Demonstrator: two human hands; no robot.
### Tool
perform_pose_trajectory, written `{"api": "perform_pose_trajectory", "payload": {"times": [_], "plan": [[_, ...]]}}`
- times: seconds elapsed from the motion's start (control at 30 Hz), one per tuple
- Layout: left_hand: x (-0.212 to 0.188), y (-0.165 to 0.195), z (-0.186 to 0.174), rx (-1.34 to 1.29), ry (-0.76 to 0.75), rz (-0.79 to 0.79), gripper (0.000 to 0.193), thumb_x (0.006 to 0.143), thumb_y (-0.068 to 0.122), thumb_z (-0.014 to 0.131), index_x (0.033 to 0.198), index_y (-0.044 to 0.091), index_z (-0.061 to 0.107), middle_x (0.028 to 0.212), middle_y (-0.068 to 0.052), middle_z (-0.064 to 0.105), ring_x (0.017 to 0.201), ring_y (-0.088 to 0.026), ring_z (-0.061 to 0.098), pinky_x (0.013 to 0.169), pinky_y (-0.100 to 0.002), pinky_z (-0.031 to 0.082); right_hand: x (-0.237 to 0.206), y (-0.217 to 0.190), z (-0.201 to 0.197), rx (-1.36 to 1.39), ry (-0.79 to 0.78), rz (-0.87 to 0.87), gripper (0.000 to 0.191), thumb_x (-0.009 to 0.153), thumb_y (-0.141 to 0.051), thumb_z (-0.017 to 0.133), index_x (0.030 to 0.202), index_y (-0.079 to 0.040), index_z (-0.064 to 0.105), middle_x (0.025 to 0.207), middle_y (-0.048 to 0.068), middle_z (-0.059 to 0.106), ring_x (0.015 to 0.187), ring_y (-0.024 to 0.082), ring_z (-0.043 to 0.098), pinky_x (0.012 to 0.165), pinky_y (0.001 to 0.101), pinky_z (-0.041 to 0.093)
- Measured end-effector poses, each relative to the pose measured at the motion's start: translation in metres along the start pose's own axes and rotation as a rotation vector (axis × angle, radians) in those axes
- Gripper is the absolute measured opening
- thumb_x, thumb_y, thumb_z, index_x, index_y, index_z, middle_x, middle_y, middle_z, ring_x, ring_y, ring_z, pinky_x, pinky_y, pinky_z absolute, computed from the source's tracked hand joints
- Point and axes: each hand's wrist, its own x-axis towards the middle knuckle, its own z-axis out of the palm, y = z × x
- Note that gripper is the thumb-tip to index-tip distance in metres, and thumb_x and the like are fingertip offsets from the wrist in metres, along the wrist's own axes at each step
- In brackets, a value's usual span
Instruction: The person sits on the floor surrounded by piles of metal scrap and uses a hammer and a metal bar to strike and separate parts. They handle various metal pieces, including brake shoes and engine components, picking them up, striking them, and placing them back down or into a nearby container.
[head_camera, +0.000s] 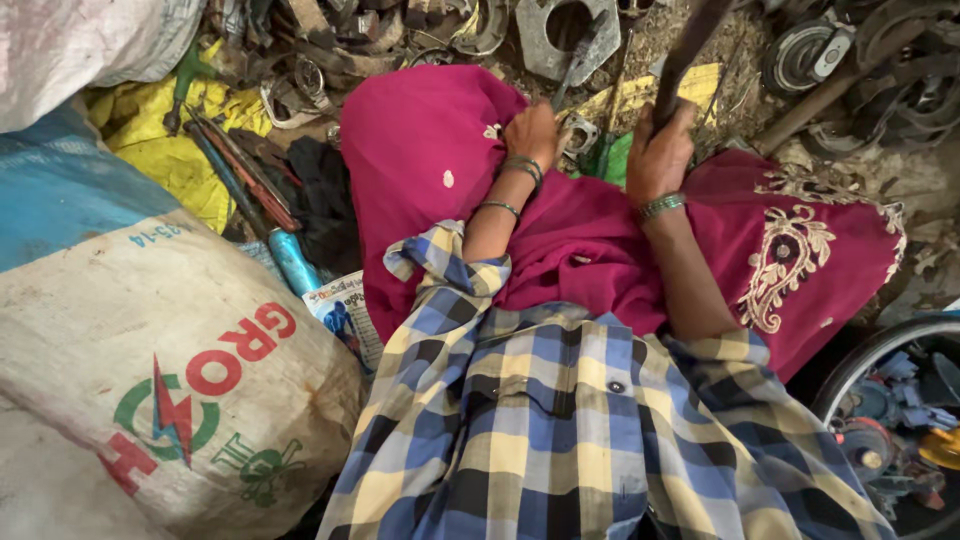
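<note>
- On the ground amid scrap metal, seen from above: a person in a blue, yellow and black checked shirt (560, 420), magenta cloth (590, 240) draped over the lap and knees.
- Right hand (658, 155) clenched round a dark rod (690, 50); the rod slants up and away toward the top edge of the view. Green bangle (662, 206) on that wrist.
- Left hand (532, 130) pressed down on a small metal part (580, 133) lying just past the edge of the cloth; fingers curled over it, though whether they truly grip it cannot be told. Thin bangles on that wrist and forearm.
- A grey flat metal tool (585, 50) lies just beyond the left hand, over a flat plate with a round hole (555, 40).
- The small part sits between the two hands, near a scrap of green cloth (612, 158).
- Left side of the view: a large printed white sack (170, 380), a blue sack above it, crumpled yellow sheet (175, 160), a light blue pipe (293, 262) with red and dark bars beside it.
- Top right: pulleys and round rusty parts (805, 55) in a heap on dirt.
- Bottom right: the rim of a tub (860, 365) holding mixed small parts.
</note>
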Motion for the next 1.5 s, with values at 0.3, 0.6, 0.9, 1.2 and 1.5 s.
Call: {"api": "perform_pose_trajectory", "payload": {"times": [0.3, 0.6, 0.9, 1.2, 1.5], "plan": [[0.001, 0.008, -0.011, 0.043, 0.033, -0.043, 0.019, 0.095, 0.027, 0.073, 0.095, 0.009, 0.074, 0.097, -0.021, 0.075, 0.096, -0.041, 0.073, 0.079, -0.055, 0.058, -0.017, -0.001, -0.001, -0.453, -0.244, -0.206, 0.033, 0.107, -0.030, 0.065, 0.118, -0.004, 0.048, 0.080, 0.025, 0.067, 0.068, 0.043, 0.066, 0.058, 0.0519, 0.052], [-0.010, 0.023, -0.035, -0.028, 0.041, 0.027, 0.035, 0.076, 0.035, 0.082, 0.091, 0.005, 0.072, 0.089, -0.020, 0.075, 0.087, -0.041, 0.072, 0.075, -0.054, 0.057, -0.010, 0.003, 0.012, -0.529, -0.386, -0.115, 0.030, 0.110, -0.032, 0.060, 0.117, -0.006, 0.048, 0.078, 0.027, 0.068, 0.065, 0.048, 0.064, 0.057, 0.0565, 0.049], [-0.006, 0.018, -0.029, 0.055, 0.003, -0.001, 0.026, 0.086, 0.030, 0.065, 0.090, 0.006, 0.075, 0.094, -0.023, 0.074, 0.092, -0.041, 0.073, 0.077, -0.053, 0.058, -0.006, 0.013, 0.002, 0.000, 0.060, -0.171, 0.034, 0.109, -0.023, 0.058, 0.125, 0.003, 0.044, 0.090, 0.025, 0.070, 0.075, 0.045, 0.068, 0.060, 0.0548, 0.051], [-0.010, 0.019, -0.026, 0.020, 0.030, -0.024, 0.026, 0.085, 0.031, 0.075, 0.091, 0.006, 0.074, 0.094, -0.022, 0.075, 0.091, -0.042, 0.072, 0.077, -0.055, 0.057, -0.023, 0.017, 0.026, -0.457, -0.278, -0.131, 0.036, 0.103, -0.032, 0.068, 0.108, -0.003, 0.049, 0.077, 0.028, 0.068, 0.067, 0.048, 0.065, 0.060, 0.0586, 0.052], [-0.008, 0.014, -0.024, 0.013, 0.000, -0.009, 0.039, 0.076, 0.042, 0.085, 0.088, 0.007, 0.073, 0.092, -0.020, 0.075, 0.089, -0.042, 0.072, 0.076, -0.053, 0.057, -0.010, -0.007, 0.016, -0.304, -0.221, 0.156, 0.045, 0.102, -0.025, 0.059, 0.131, 0.004, 0.041, 0.078, 0.026, 0.068, 0.064, 0.044, 0.068, 0.054, 0.0525, 0.056]]}}
